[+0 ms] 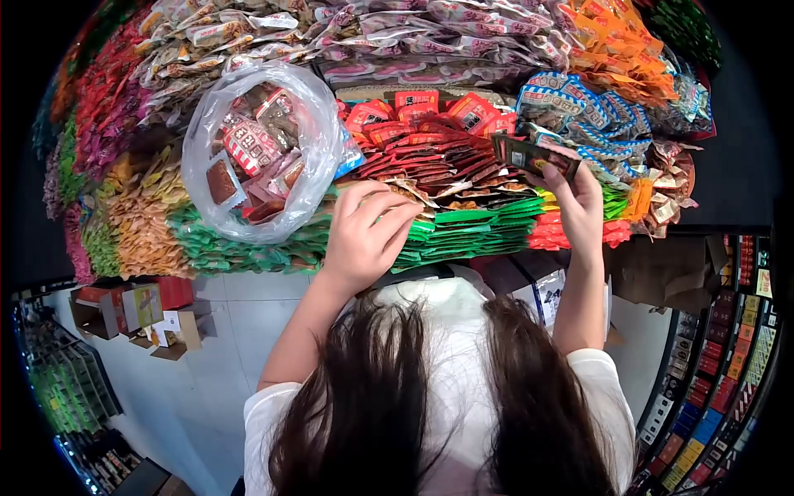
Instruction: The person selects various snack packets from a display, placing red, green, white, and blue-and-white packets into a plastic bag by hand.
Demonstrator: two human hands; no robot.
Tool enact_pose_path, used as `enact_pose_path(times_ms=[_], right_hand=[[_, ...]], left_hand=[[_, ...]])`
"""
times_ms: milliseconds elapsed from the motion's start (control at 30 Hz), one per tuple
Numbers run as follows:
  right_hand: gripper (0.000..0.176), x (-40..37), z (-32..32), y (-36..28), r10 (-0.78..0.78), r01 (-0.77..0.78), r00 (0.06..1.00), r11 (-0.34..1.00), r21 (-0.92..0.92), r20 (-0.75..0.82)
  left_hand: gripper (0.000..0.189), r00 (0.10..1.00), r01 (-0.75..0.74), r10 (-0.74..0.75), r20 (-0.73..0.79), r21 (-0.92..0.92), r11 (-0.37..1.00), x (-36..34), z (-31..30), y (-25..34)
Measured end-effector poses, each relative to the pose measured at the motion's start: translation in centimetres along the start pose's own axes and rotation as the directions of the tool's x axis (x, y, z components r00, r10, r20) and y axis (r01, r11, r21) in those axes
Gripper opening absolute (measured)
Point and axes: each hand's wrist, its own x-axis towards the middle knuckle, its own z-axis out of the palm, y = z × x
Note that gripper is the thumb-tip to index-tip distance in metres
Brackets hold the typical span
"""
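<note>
My right hand (576, 198) is closed on a few dark snack packets (542, 157), thumb on top, above the right end of the red packets. My left hand (368, 231) hovers over or rests on the front left of the pile, fingers loosely bent and a little apart; I see nothing held in it. Beside its fingertips lie red snack packets (430, 149) in stacked rows, with green packets (471, 231) in front. To the left, a clear plastic bag (325, 124) stands with its mouth spread, holding mixed snack packets (256, 145).
Brown-and-white packets (248, 29) line the back. Orange packets (616, 50) and blue-striped packets (587, 112) fill the right side. Yellow-orange packets (149, 223) lie at left. Cardboard boxes (153, 314) sit on the floor, and a stocked shelf (711, 355) stands at right.
</note>
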Motion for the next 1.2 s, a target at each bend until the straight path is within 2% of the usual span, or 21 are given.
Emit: enact_pose_path(times_ms=[33,100,200,267,333,367,467,500,567,700,767,800,867,900,1033,1200], right_hand=[[0.022,-0.6,-0.4,0.2,-0.001,0.002,1.000,1.000,-0.029,0.020],[0.022,-1.5,-0.7,0.6,-0.007,0.008,0.999,0.999,-0.049,0.035],[0.022,-2.1,-1.4,1.3,-0.027,0.035,0.993,0.997,-0.064,0.112],[0.022,-2.0,-1.2,1.4,-0.012,0.017,0.995,0.998,-0.055,0.098],[0.022,-1.8,-1.3,1.6,-0.013,0.063,0.983,0.960,-0.274,0.182],[0.023,-1.8,-0.9,1.6,-0.003,0.044,0.988,0.966,-0.255,0.157],[0.023,-1.5,-1.0,2.3,-0.012,0.070,0.980,0.954,-0.291,0.196],[0.023,-1.4,-0.9,2.4,-0.011,0.070,0.980,0.954,-0.290,0.201],[0.024,-1.2,-0.7,2.4,0.002,0.049,0.987,0.949,-0.313,0.159],[0.022,-0.8,-0.8,2.0,0.028,0.032,0.983,0.948,-0.316,0.184],[0.025,-0.6,-0.9,1.7,-0.047,0.168,0.944,0.921,-0.352,0.328],[0.025,-0.6,-0.9,1.5,-0.044,0.167,0.943,0.921,-0.353,0.331],[0.028,-0.7,-0.8,1.0,-0.021,0.233,0.878,0.892,-0.388,0.479],[0.038,-0.9,-0.8,1.0,0.011,0.219,0.866,0.890,-0.400,0.499],[0.046,-1.4,-0.8,0.1,0.086,0.224,0.829,0.854,-0.470,0.552],[0.047,-1.8,-0.7,0.2,0.114,0.217,0.821,0.845,-0.490,0.560]], left_hand=[[0.023,1.000,0.000,0.000,0.002,0.000,1.000,0.5,1.0,-0.4],[0.020,0.981,-0.090,0.092,0.168,-0.025,0.996,1.4,2.6,-1.3],[0.016,0.959,-0.141,0.138,0.246,-0.004,0.990,2.9,4.4,-2.0],[0.015,0.944,-0.125,0.115,0.308,0.012,0.992,3.4,5.0,-1.9],[0.020,0.920,-0.163,0.139,0.367,0.036,0.986,3.9,5.2,-1.7],[0.024,0.886,-0.137,0.112,0.450,0.024,0.990,4.0,5.4,-2.0],[0.023,0.863,-0.097,0.075,0.500,0.017,0.995,4.5,5.1,-2.0],[0.025,0.830,-0.071,0.058,0.554,0.002,0.997,4.7,5.0,-2.2],[0.028,0.826,-0.066,0.055,0.561,-0.001,0.998,4.7,4.9,-2.3],[0.033,0.812,-0.046,0.056,0.581,-0.032,0.998,4.9,4.6,-2.5],[0.033,0.815,-0.043,0.057,0.577,-0.038,0.998,4.9,4.7,-2.7],[0.033,0.815,-0.041,0.060,0.576,-0.046,0.998,4.9,4.7,-2.7],[0.032,0.809,-0.033,0.051,0.586,-0.042,0.999,5.3,4.6,-2.6],[0.031,0.801,-0.030,0.045,0.597,-0.035,0.999,5.4,4.5,-2.6],[0.023,0.833,-0.055,0.072,0.549,-0.048,0.997,5.6,4.9,-2.8],[0.016,0.861,-0.143,0.150,0.486,-0.052,0.988,5.8,5.7,-2.8]])
